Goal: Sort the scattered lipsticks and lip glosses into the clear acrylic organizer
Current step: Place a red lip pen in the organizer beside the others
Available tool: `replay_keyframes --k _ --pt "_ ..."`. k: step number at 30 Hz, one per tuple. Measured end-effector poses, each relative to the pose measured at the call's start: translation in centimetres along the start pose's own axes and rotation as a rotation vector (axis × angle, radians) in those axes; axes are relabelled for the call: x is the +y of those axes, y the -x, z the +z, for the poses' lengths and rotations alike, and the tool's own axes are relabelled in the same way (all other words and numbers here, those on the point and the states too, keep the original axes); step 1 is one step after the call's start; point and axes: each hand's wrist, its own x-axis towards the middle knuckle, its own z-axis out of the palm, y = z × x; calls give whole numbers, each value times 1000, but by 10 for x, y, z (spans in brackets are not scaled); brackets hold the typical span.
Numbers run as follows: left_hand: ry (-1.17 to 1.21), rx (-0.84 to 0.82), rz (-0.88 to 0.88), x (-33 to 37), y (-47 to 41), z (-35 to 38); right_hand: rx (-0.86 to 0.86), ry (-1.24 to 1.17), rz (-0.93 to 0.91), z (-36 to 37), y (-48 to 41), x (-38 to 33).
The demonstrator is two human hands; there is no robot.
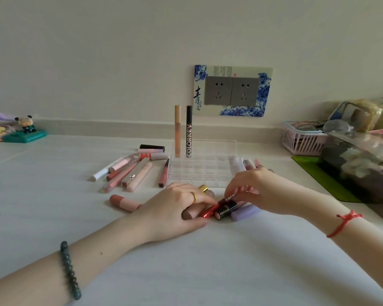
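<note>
Nearest, on the worktop (186, 272) just in front of the organizer (203, 171), both hands work one tight cluster of tubes. The left hand (177, 208) has fingers and thumb closed round a mauve tube (189, 214), its fingertips touching a red tube (208, 210). The right hand (252, 188) pinches a dark tube (229, 196) by its fingertips, right above a black lipstick (224, 209) and a lilac tube (244, 212).

The risk here is crowding: these are round and packed side by side, so lifting the dark tube could nudge its neighbours and set them rolling toward the near edge. A fingertip pinch is also thin, and the tube may pivot or slip.

In front-left of the organizer lies a pink stick (125, 202), close to the left forearm, which could sweep it away. A gold cap (203, 188) peeps out at the organizer's front edge.

Left of the organizer a pile (131, 171) lies loosely crossed; pulling one out may scatter the others.

The organizer's clear walls are hard to read, so a tube could catch a divider. In its back-left cells stand a peach tube (177, 129) and a black tube (188, 131), tall and narrow; a bump to the organizer would likely topple them.
</note>
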Motion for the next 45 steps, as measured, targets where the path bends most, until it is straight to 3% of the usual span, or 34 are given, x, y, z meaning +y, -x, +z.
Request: replay_keyframes --k 15,22,26,28,36,45 --pt "-8 47 -12 4 3 2 -66 138 -37 2 -16 -11" --pt "18 84 -30 2 5 4 -86 150 -160 0 -19 -12" --pt "93 139 -8 -1 3 4 -22 146 -260 5 -19 -7" --pt "253 200 -67 0 3 1 6 92 -261 2 -19 -3" --pt "707 511 -101 -12 -36 -40 355 -390 -290 -39 -30 -13" --pt "790 524 -155 -33 -90 -59 676 -726 -256 -61 -86 -22"
